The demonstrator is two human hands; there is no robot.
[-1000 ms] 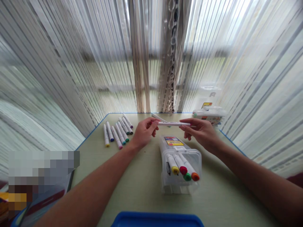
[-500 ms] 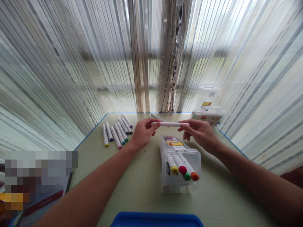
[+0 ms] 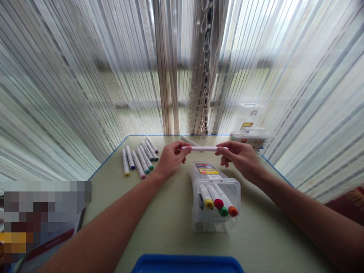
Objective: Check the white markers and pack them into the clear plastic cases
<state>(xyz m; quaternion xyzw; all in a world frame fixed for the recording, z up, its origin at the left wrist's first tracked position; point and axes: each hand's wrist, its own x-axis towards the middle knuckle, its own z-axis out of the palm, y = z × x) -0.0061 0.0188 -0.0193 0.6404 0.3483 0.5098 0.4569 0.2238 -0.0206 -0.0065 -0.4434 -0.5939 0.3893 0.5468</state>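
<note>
Held marker (image 3: 204, 149) has rolled, hiding its lettering.

Sheer grey and beige string curtains (image 3: 127, 49) hang from nine to three o'clock, a strand of clear and dark beads (image 3: 206, 47) among them at twelve. A smooth blue rim (image 3: 187, 261) shows at six o'clock, and a flat, dark-edged object with a dark red band (image 3: 54, 242) lies at eight.

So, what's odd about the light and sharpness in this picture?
In the head view, bright light glows through the curtain, leaving the left hand and right hand comparatively dim; also in the head view, curtain strands stretch and smear toward the edges, coarse squares mask part of the lower left, and the white marker shows no readable lettering.
</note>
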